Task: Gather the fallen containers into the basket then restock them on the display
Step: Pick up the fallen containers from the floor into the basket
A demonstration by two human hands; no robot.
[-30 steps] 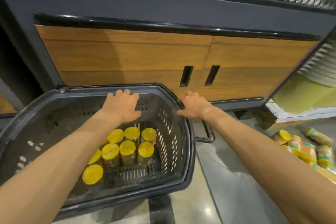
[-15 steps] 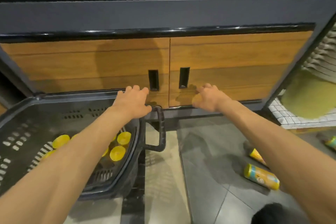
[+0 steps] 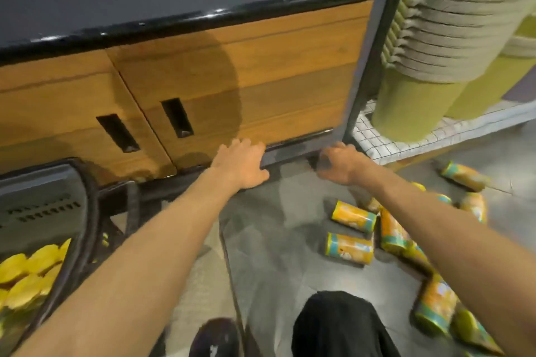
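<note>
Grey floor (image 3: 275,240) runs below wooden cabinet doors (image 3: 261,81). Fallen containers (image 3: 349,248) lie scattered at lower right, their orange-and-teal labels too blurred to read. At lower left, the basket (image 3: 43,182) shows yellow lids (image 3: 29,269). Mid-frame, the left hand (image 3: 242,165) hovers with fingers straight and close together. Beside it, the right hand (image 3: 342,165) has fingers loosely curled down. Both are empty.

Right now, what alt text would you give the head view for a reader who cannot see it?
A person's left hand and right hand reach forward empty over a grey floor where yellow-and-teal containers lie scattered at right. A dark basket holding yellow-lidded containers sits at left, before a wooden cabinet.
</note>
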